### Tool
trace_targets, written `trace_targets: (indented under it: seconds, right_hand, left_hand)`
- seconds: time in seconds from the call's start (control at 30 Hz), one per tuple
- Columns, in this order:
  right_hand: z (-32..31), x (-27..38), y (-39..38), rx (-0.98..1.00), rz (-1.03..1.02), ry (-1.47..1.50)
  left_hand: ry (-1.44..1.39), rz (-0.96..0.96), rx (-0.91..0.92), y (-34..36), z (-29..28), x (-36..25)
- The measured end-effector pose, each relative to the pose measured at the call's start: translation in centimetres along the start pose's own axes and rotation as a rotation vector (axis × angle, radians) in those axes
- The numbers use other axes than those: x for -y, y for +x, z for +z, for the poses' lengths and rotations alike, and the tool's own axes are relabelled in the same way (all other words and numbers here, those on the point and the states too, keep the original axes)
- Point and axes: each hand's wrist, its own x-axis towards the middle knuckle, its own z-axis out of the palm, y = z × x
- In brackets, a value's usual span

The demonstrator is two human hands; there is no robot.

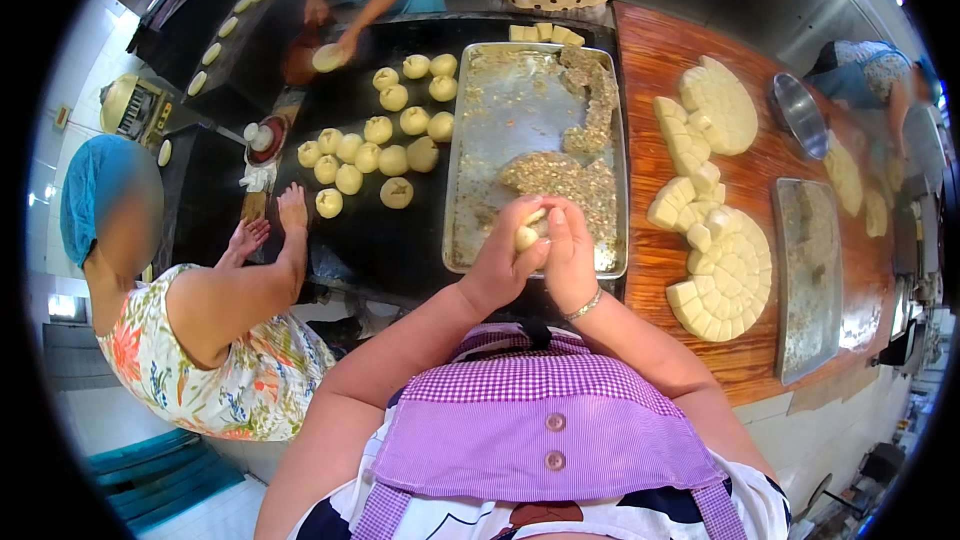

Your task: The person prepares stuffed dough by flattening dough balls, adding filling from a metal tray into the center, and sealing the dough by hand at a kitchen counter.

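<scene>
My left hand (503, 258) and my right hand (569, 258) are cupped together around a pale dough ball (529, 232), fingers closed on it. Part of the dough shows between the thumbs; the rest is hidden by my hands. Both hands are over the near edge of a metal tray (490, 100). In that tray lies a mound of crumbly, speckled filling (560, 176), with more of it along the tray's right side. Left of the tray, several round filled dough balls (367, 157) stand on the dark table.
On the wooden table (650, 70) at right lie cut dough pieces (730, 275), a scored dough slab (722, 105), a steel bowl (800, 113) and a second tray (808, 280). A co-worker in a blue cap (100, 190) stands close at left. Other people work at the far side and far right.
</scene>
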Motion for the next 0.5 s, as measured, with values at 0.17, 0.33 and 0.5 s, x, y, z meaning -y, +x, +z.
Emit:
trace_targets:
  seconds: [0.17, 0.33, 0.5]
  right_hand:
    - [-1.0, -0.9, -0.5, 0.05, 0.111, 0.205]
    - [-1.6, -1.0, -0.8, 0.072, -0.035, 0.004]
    - [-1.9, -0.7, -1.4, 0.129, 0.068, 0.202]
  left_hand:
    - [-0.002, 0.097, -0.01, 0.1, 0.3, -0.6]
    - [0.113, 0.246, 0.015, 0.9, 0.1, -1.8]
    - [0.148, 0.189, 0.061, 0.6, 0.2, -1.4]
